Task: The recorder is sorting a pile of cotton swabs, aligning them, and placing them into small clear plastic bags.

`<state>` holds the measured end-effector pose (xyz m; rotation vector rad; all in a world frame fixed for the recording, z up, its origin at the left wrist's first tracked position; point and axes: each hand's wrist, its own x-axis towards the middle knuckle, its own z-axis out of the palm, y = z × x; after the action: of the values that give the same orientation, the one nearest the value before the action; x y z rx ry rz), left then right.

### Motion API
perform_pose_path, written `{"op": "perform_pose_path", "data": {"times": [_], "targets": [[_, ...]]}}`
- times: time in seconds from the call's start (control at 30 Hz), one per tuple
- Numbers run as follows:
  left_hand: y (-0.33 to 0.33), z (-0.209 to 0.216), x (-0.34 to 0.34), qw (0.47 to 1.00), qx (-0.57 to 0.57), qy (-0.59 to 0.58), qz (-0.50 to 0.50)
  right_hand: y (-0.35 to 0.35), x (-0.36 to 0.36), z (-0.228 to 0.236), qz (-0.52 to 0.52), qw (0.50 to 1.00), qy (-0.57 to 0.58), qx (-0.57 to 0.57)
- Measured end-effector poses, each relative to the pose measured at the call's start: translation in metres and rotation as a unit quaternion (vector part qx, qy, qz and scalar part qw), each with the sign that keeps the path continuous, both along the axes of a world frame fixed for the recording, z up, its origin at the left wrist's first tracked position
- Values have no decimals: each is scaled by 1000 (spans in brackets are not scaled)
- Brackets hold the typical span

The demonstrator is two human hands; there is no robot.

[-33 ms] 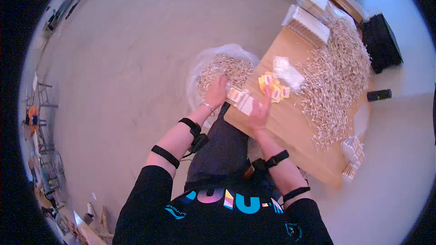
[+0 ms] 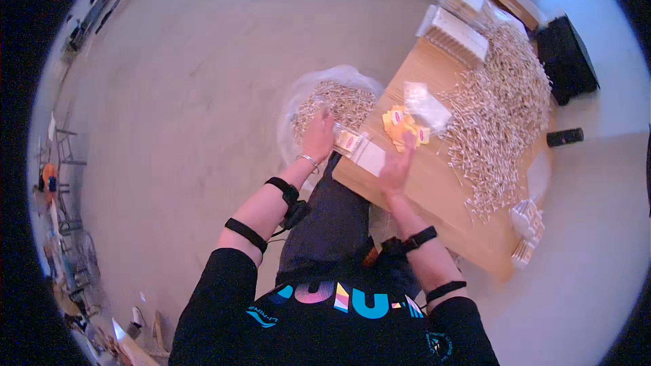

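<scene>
My left hand point(image 2: 319, 137) is closed round one end of a clear plastic packet of cotton swabs point(image 2: 348, 139) with a yellow and white label card inside. The packet's flat, pale end point(image 2: 371, 158) reaches over the table edge toward my right hand point(image 2: 396, 171). That hand has its fingers stretched out and seems to hold nothing; whether its edge touches the packet cannot be made out. Just beyond the right fingertips lie several yellow label cards point(image 2: 397, 120). Clear empty plastic bags point(image 2: 427, 108) rest beside the cards, next to a big heap of loose cotton swabs point(image 2: 505, 108).
Below the left hand, a clear plastic bag point(image 2: 293, 105) of loose swabs stands on the floor. The wooden table point(image 2: 434, 190) carries a stack of packs point(image 2: 456, 35) at its far end and filled packets point(image 2: 527, 224) at right. Behind it are a black box point(image 2: 568, 61) and black cylinder point(image 2: 565, 137).
My right hand has shifted slightly to the right, away from the packet's pale end. My left hand keeps its hold on the packet.
</scene>
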<state>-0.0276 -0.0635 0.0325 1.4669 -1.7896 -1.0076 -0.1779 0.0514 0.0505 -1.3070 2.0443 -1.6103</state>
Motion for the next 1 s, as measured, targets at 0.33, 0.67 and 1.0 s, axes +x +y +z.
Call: {"op": "perform_pose_path", "data": {"times": [0.33, 0.67, 1.0], "targets": [[92, 18, -80, 924, -217, 20, -313, 170, -180, -15, -419, 827, 124, 354], [149, 8, -150, 884, -235, -63, -400, 148, -117, -20, -178, 930, 225, 231], [145, 2, -148, 884, -247, -38, -395, 113, -159, -5, -39, 938, 237, 251]]}}
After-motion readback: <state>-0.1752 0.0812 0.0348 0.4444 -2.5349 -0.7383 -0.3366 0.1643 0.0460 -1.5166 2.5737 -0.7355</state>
